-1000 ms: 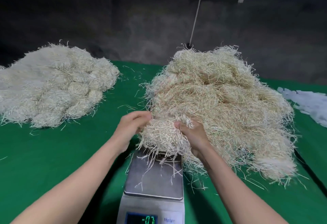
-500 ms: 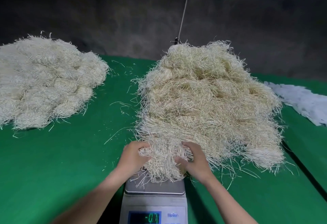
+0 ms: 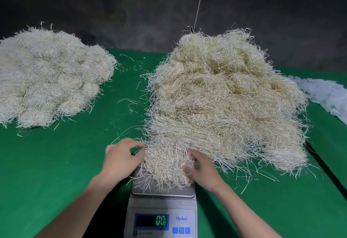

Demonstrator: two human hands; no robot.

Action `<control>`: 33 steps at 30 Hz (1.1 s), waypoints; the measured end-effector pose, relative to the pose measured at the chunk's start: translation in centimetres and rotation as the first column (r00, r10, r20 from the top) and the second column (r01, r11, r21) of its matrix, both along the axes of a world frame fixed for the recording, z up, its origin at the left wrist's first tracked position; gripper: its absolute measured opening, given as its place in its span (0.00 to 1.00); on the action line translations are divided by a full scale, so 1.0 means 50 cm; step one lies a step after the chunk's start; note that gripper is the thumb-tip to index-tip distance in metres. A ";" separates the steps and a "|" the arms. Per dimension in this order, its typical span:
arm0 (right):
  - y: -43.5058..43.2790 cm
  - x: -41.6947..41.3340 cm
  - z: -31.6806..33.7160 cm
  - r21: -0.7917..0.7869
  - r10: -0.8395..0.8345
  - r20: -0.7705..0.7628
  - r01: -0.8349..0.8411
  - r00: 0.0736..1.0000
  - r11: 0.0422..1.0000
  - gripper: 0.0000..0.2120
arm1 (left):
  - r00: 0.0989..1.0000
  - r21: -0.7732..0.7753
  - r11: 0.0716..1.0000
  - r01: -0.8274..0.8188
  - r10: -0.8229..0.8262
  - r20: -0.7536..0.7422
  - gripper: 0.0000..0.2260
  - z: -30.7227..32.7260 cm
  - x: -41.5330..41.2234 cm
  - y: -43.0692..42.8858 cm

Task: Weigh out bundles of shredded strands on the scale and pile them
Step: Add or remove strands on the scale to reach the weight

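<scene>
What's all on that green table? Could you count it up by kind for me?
Big heaps of shredded strands: 2 (left heap, right heap)
Small bundle: 1
Scale: 1
White pile at right edge: 1
Hands: 2 (left hand, right hand)
Total: 7

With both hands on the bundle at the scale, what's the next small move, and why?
Probably settle the bundle onto the scale plate and let go: left hand and right hand grip its sides, and the display reads near zero, so they likely carry its weight.
</scene>
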State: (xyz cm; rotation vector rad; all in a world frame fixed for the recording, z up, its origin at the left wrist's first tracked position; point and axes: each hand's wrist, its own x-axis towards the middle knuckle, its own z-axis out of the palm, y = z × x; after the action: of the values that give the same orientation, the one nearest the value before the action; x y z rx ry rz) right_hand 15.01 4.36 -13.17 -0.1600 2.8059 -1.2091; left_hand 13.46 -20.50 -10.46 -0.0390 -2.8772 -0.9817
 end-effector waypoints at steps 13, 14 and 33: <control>0.050 -0.008 0.092 -0.181 -0.115 -0.163 0.085 0.980 0.980 0.15 | 0.973 0.298 0.951 -0.076 0.136 -0.187 0.05 0.064 0.014 0.059; 0.051 -0.008 0.093 -0.195 -0.125 -0.166 0.091 0.978 0.977 0.14 | 0.973 0.316 0.945 -0.079 0.142 -0.180 0.05 0.068 0.014 0.061; 0.061 -0.010 0.091 -0.254 -0.193 -0.138 0.153 0.972 0.955 0.09 | 0.979 0.399 0.914 -0.069 0.140 -0.152 0.06 0.074 0.015 0.077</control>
State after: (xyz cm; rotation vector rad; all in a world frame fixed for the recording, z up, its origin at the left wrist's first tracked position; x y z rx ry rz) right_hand 14.54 7.40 -8.62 -0.0262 2.8473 -1.6496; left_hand 14.23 -16.64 -6.76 0.0561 -2.4452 -1.4324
